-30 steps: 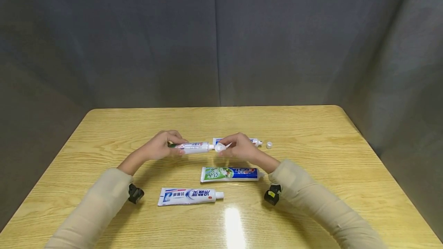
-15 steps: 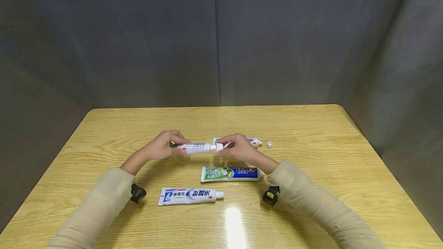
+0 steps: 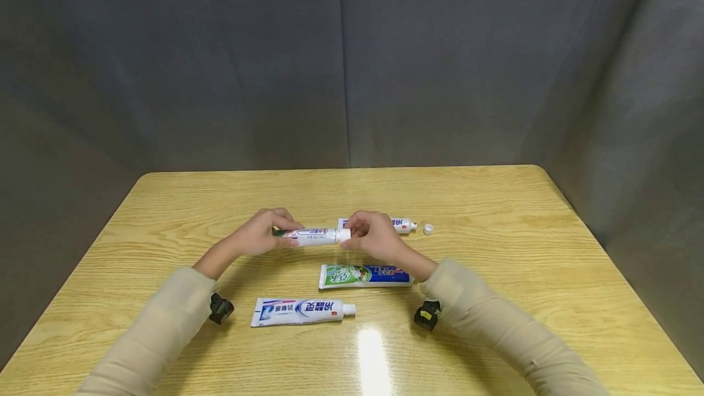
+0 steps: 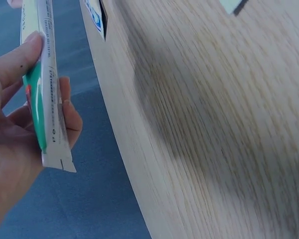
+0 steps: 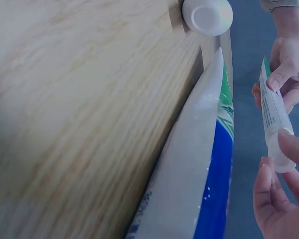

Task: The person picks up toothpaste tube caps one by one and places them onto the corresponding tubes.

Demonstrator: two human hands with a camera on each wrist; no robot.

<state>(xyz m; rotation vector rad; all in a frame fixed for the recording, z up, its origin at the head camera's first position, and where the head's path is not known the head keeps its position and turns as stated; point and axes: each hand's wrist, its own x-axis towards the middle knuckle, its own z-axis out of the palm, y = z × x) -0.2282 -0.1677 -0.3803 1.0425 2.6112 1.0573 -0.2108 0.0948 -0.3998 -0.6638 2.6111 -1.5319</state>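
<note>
My left hand (image 3: 258, 234) grips the tail half of a white toothpaste tube (image 3: 318, 237), held level above the table. In the left wrist view its thumb lies on the green part of the tube. At the tube's right end, a wide white cap (image 3: 344, 235) covers the nozzle, in line with the tube. Thumb and fingers of my right hand (image 3: 379, 237) pinch this cap from the right. The right wrist view shows the cap (image 5: 280, 154) between the right thumb and fingers, while the left hand (image 5: 291, 74) holds the tube farther up.
A green and blue toothpaste tube (image 3: 364, 276) lies below the hands, and a white and blue one (image 3: 299, 311) lies nearer. Behind the right hand is another tube (image 3: 404, 225), uncapped, with a small white cap (image 3: 428, 229) beside it. Grey cloth (image 3: 352, 66) hangs behind the table.
The white cap has turned from facing upward to line up with the tube, and has moved left onto its nozzle. The left hand and tube have shifted slightly right.
</note>
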